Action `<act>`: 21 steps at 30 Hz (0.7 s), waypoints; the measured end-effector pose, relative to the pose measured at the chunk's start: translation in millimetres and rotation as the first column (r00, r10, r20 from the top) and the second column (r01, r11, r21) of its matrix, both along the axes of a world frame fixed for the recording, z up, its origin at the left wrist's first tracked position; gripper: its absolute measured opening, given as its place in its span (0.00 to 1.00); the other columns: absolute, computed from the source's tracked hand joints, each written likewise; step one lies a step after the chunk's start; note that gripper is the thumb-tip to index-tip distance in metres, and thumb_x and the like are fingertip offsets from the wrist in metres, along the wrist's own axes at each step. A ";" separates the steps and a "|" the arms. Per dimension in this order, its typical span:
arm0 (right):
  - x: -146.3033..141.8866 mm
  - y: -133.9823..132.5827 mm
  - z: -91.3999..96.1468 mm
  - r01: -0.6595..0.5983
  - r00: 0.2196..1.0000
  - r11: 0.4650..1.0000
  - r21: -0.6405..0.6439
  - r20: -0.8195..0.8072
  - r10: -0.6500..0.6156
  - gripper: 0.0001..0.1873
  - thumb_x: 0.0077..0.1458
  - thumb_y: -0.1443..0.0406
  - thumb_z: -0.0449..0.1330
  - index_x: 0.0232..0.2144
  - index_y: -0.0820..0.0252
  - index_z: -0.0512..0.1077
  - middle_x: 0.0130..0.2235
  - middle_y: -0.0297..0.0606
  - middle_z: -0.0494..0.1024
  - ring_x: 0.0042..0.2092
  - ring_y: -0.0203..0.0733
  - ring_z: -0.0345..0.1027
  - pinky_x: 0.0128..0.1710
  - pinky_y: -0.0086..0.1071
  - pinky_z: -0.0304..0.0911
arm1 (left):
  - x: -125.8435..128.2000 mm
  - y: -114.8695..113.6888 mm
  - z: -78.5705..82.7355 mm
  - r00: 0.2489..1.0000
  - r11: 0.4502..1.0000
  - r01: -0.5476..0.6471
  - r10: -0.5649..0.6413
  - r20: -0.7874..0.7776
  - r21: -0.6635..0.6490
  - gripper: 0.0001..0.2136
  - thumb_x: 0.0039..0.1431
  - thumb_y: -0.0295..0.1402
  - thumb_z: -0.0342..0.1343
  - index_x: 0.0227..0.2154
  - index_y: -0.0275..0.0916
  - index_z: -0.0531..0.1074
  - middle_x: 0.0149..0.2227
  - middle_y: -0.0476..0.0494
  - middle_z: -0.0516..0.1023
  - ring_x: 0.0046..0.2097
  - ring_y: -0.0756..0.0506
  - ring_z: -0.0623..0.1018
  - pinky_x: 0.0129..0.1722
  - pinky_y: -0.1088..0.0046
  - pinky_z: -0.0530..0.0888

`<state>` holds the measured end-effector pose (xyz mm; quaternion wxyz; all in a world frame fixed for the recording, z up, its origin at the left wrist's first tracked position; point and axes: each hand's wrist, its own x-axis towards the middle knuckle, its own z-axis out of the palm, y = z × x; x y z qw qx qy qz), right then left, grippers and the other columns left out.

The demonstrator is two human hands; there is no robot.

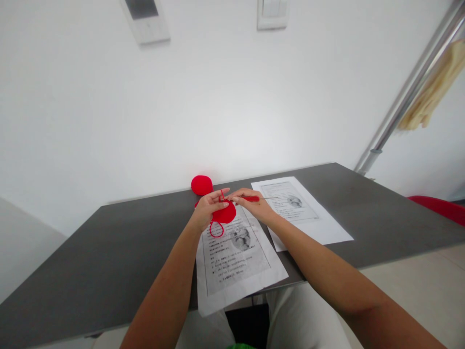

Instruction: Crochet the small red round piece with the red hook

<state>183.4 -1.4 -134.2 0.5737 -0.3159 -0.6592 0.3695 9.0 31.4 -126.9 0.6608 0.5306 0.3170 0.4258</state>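
My left hand (pixel 208 209) pinches a round red crocheted piece (pixel 225 214) above a printed sheet, with red yarn wound over its fingers and a loop of yarn (pixel 216 230) hanging below. My right hand (pixel 253 205) grips a crochet hook with a red handle (pixel 250 198); its thin metal shaft sticks out to the right, and the working end meets the red piece between the two hands. A ball of red yarn (pixel 202 184) lies on the dark grey table (pixel 90 261) just beyond my left hand.
Two printed sheets lie on the table: one (pixel 236 264) under my hands overhanging the near edge, another (pixel 303 208) to its right. A white wall rises right behind the table. A slanted metal pole (pixel 407 97) with pale cloth stands right. A red seat (pixel 438 206) shows at right.
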 end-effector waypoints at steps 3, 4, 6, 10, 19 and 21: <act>-0.3 -0.6 0.6 0.006 1.000 1.000 -0.007 0.006 -0.006 0.09 0.54 0.60 0.60 0.32 0.58 0.77 0.37 0.37 0.80 0.40 0.39 0.73 0.42 0.33 0.67 | 0.3 0.6 -1.2 1.000 1.000 0.003 -0.003 -0.004 0.025 0.28 0.38 0.26 0.68 0.47 0.35 0.74 0.38 0.40 0.81 0.39 0.45 0.78 0.43 0.70 0.70; -0.4 -0.7 0.8 0.007 1.000 1.000 -0.008 0.008 -0.007 0.09 0.54 0.60 0.60 0.32 0.58 0.77 0.36 0.37 0.80 0.40 0.39 0.73 0.42 0.33 0.67 | 0.6 0.9 -1.8 1.000 0.999 0.002 -0.002 -0.007 0.033 0.28 0.38 0.26 0.68 0.47 0.35 0.74 0.38 0.40 0.81 0.39 0.45 0.78 0.44 0.69 0.70; -0.4 -0.6 0.9 0.009 1.000 1.000 -0.009 0.009 -0.009 0.08 0.53 0.60 0.61 0.31 0.58 0.77 0.36 0.37 0.80 0.40 0.38 0.73 0.42 0.33 0.67 | 1.2 1.3 -3.0 1.000 0.999 0.002 -0.001 -0.011 0.046 0.28 0.38 0.27 0.68 0.47 0.35 0.74 0.38 0.40 0.81 0.39 0.45 0.78 0.44 0.69 0.69; -0.7 -0.4 0.6 -0.003 1.000 1.000 -0.019 0.011 0.003 0.09 0.54 0.60 0.60 0.32 0.58 0.77 0.36 0.37 0.80 0.40 0.39 0.73 0.43 0.34 0.67 | 1.8 2.1 -4.4 1.000 0.996 -0.013 0.014 -0.005 0.085 0.27 0.38 0.26 0.67 0.47 0.37 0.74 0.31 0.47 0.79 0.35 0.48 0.77 0.41 0.71 0.69; -1.6 -1.3 -0.3 0.001 1.000 1.000 -0.016 0.010 -0.001 0.09 0.54 0.60 0.61 0.33 0.58 0.78 0.37 0.37 0.80 0.42 0.39 0.73 0.45 0.34 0.66 | 1.0 1.2 -2.4 0.999 0.996 -0.027 0.024 0.031 0.091 0.27 0.37 0.25 0.67 0.46 0.39 0.75 0.24 0.53 0.72 0.30 0.53 0.73 0.37 0.76 0.68; -1.5 -0.8 -0.2 0.000 1.000 1.000 -0.013 0.009 0.000 0.09 0.54 0.60 0.61 0.33 0.58 0.78 0.37 0.37 0.80 0.41 0.39 0.73 0.44 0.33 0.67 | 2.3 -0.5 -1.0 0.999 0.997 -0.023 0.020 0.047 0.073 0.27 0.38 0.25 0.67 0.47 0.39 0.75 0.25 0.52 0.73 0.32 0.52 0.74 0.39 0.75 0.68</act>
